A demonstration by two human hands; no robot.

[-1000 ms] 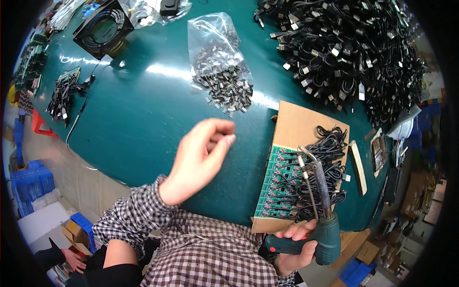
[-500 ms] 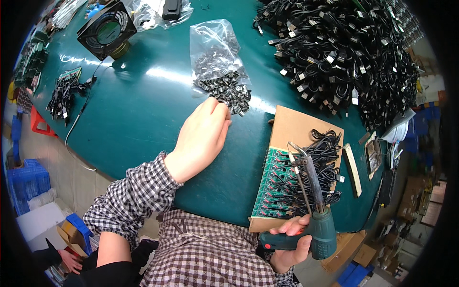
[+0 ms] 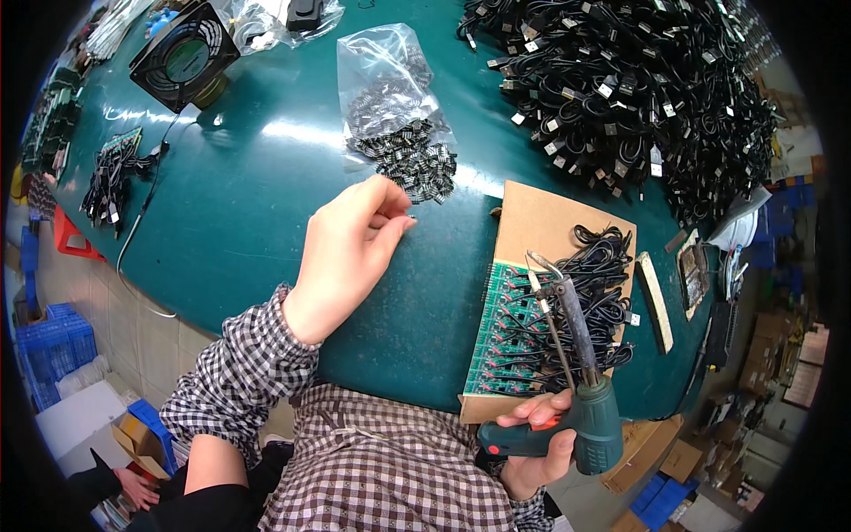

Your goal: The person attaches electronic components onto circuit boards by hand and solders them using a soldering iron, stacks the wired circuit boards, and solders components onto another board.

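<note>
My left hand [image 3: 350,253] is closed just in front of a heap of small black connectors with metal pins [image 3: 418,164]. Its thumb and fingertips are pinched together; what lies between them is too small to name. The heap spills from the mouth of a clear plastic bag [image 3: 383,75]. In my right hand [image 3: 538,443], low at the table's front edge, is a green soldering gun [image 3: 599,426]. Its metal tube and bent tip point away from me, over a row of green circuit boards [image 3: 507,332] with black cables [image 3: 598,306] on a cardboard sheet [image 3: 541,217].
A large mound of black USB cables [image 3: 612,97] fills the far right. A black fan [image 3: 186,58] stands far left, near a small cable bundle [image 3: 115,177]. Right of the cardboard lie a pale strip [image 3: 654,303] and a small tray [image 3: 691,277]. Another person's hand [image 3: 137,488] shows lower left.
My left hand has drawn back slightly from the connector heap, and its thumb and fingertips now show. My right hand keeps the soldering gun in place. The whole view has shifted a little.
</note>
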